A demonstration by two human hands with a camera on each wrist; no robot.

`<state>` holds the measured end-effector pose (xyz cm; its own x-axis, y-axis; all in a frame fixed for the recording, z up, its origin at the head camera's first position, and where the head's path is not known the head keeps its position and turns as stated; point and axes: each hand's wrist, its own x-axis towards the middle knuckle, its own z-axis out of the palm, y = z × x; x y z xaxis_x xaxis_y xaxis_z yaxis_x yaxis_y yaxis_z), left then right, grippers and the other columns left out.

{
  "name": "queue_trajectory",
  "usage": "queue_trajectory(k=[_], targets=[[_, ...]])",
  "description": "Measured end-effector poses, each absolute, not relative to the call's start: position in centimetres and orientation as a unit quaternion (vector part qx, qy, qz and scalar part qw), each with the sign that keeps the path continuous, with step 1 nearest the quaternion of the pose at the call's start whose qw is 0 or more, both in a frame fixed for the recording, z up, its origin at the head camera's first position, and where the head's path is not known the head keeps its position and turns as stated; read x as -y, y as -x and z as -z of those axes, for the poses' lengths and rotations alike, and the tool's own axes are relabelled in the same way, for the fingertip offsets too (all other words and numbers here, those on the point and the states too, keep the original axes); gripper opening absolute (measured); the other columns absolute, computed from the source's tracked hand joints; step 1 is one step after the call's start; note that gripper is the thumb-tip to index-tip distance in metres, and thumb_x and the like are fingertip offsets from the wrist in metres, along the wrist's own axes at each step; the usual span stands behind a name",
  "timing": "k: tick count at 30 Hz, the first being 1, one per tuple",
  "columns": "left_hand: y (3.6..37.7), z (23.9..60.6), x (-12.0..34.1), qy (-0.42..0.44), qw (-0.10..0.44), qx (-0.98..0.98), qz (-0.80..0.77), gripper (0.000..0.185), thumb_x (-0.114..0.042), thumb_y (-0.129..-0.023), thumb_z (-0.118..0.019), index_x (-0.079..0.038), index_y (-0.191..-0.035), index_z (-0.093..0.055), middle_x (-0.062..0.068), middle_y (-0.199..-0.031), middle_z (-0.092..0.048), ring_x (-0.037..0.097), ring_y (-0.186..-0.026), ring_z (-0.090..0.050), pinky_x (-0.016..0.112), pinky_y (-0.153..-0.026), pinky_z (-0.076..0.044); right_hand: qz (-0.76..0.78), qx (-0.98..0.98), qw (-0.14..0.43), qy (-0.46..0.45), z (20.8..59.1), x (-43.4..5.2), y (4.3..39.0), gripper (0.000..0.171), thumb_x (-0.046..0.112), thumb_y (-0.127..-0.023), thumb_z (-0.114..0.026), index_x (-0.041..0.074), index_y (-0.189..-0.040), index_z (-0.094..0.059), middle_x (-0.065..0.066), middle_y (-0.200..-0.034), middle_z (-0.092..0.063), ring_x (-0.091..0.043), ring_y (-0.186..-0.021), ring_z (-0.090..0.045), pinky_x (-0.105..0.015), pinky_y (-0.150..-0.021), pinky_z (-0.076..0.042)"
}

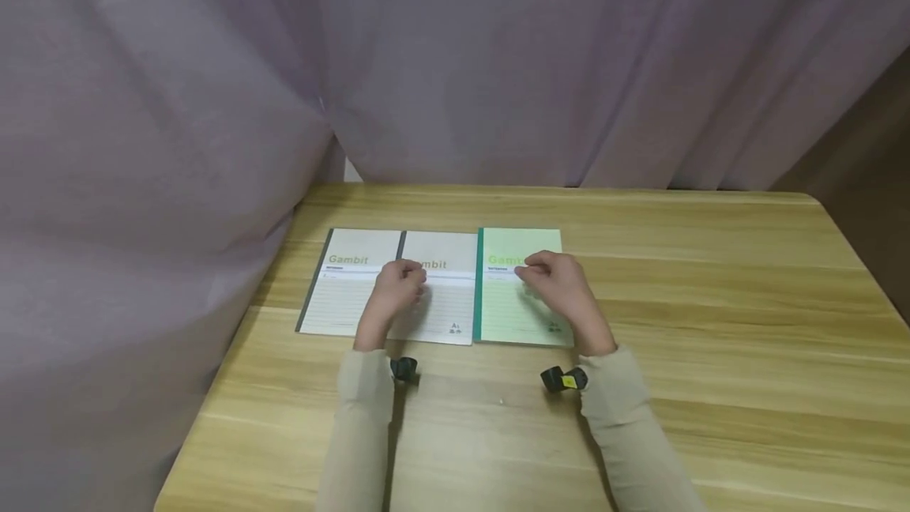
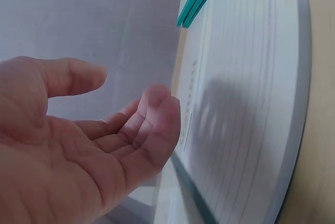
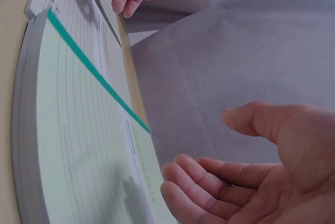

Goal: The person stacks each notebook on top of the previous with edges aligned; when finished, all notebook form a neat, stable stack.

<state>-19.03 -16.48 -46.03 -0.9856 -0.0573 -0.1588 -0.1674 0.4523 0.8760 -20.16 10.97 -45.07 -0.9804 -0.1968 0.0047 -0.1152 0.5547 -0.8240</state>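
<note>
Three notebooks lie side by side on the table. A white notebook with a dark spine [image 1: 348,246] is at the left, and a second white notebook [image 1: 455,310] sits in the middle. To their right is a green notebook [image 1: 522,243] with a teal spine; in the right wrist view its edge looks thick, like stacked books. My left hand [image 1: 400,289] hovers above the middle notebook, fingers loosely bent and thumb apart in the left wrist view. Over the green notebook hangs my right hand [image 1: 562,284], also loosely bent. Both hands hold nothing.
The wooden table [image 1: 711,322] stretches wide to the right and toward me. A grey-purple curtain [image 1: 498,62] hangs along its back and left side. Dark wrist cameras [image 1: 404,370] are strapped near both sleeves.
</note>
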Motion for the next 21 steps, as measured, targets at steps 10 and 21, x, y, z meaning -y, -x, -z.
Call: queue_trajectory(k=[10, 21], targets=[[19.1, 45.8, 18.7, 0.099, 0.044, -0.845, -0.524, 0.039, -0.003, -0.094, -0.055, 0.017, -0.128, -0.056, 0.028, -0.109, -0.064, 0.036, -0.089, -0.067, 0.035, -0.073, -0.059, 0.480, -0.872, 0.050, 0.081, 45.2, -8.9, 20.8, 0.038, 0.016, -0.096, -0.062, -0.013, -0.121, -0.064, -0.025, -0.107, -0.070, -0.032, -0.092, -0.067, -0.041, -0.078, -0.055], [19.2, 45.3, 22.1, 0.127, 0.039, -0.845, -0.518, 0.044, -0.006, -0.095, -0.053, 0.015, -0.134, -0.052, 0.025, -0.109, -0.063, 0.033, -0.092, -0.066, 0.040, -0.081, -0.058, 0.500, -0.855, 0.072, 0.116, 44.8, -5.8, 21.5, 0.048, 0.016, -0.096, -0.064, -0.015, -0.132, -0.055, -0.026, -0.114, -0.069, -0.038, -0.106, -0.067, -0.046, -0.087, -0.056]])
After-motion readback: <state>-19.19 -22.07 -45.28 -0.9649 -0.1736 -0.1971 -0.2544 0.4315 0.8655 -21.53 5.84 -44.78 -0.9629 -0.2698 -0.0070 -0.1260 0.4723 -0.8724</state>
